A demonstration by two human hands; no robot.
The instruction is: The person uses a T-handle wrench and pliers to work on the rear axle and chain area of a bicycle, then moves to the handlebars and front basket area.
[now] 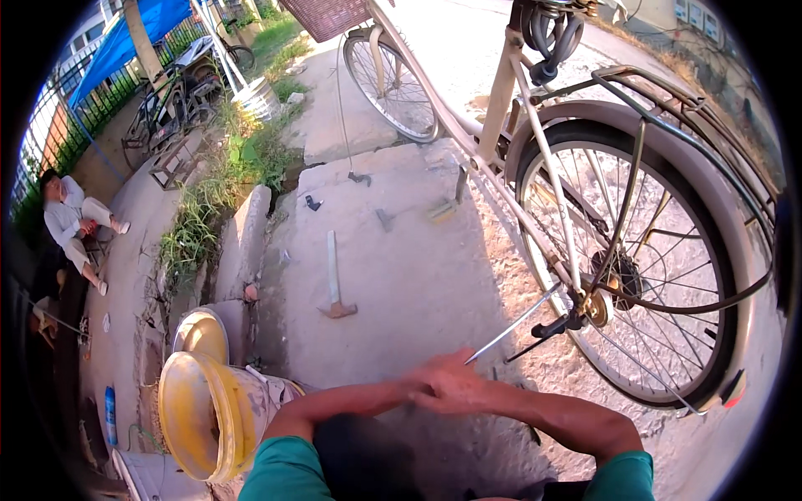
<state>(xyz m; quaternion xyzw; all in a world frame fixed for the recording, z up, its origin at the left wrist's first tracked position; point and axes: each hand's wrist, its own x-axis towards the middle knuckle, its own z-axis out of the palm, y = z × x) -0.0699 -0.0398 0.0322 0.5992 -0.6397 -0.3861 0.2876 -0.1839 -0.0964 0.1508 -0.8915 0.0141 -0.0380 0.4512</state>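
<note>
In front of me, low in the head view, my two hands meet. My right hand [461, 384] overlaps my left hand [411, 389], whose fingers are mostly hidden. The right fingers look curled, but what lies within them is hidden. A slim silver metal rod [511, 325] runs from the right hand's upper edge toward the bicycle's rear axle; whether that hand grips it cannot be told. Beside it a black kickstand [535, 344] slants down near the rear wheel [635, 334]. The pale bicycle [494, 108] stands upright. On the concrete lies a hammer [334, 275], its head toward me.
Yellow buckets [219, 415] stand by my left arm. Small dark parts [359, 179] and a brush-like piece [443, 211] lie farther off. A seated person [77, 219] is at the left. Weeds [196, 221] edge the slab, and a blue can [110, 416] stands lower left.
</note>
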